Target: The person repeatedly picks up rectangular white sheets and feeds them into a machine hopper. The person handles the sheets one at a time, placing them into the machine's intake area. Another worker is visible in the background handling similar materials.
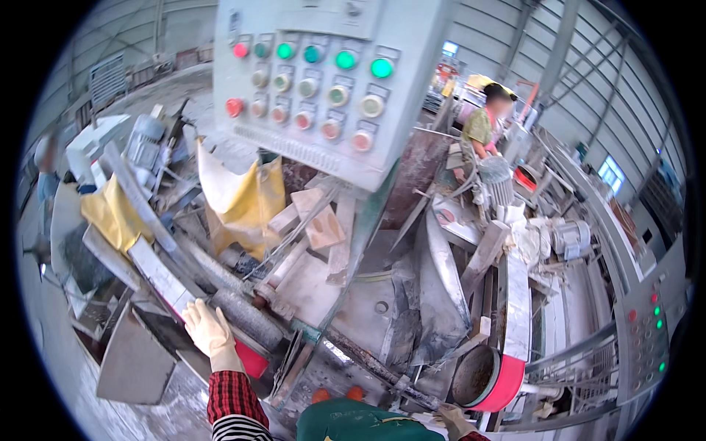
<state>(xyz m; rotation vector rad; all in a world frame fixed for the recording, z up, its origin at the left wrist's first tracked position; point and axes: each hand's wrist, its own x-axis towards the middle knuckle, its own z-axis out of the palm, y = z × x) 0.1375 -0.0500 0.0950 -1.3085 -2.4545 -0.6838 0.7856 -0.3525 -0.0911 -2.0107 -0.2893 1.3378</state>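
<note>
The left hand, gloved, lies flat with fingers together on the grey roller at 7 o'clock, apparently steadying it against the red-edged frame. The right hand, at 5 o'clock beside the round drum, is mostly hidden; its grip cannot be determined. The control panel stands at 12 o'clock.

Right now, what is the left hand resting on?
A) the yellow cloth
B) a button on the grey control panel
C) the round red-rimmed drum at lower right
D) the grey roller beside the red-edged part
D: the gloved left hand lies with its fingers against the end of the grey roller, well below the control panel.
</note>
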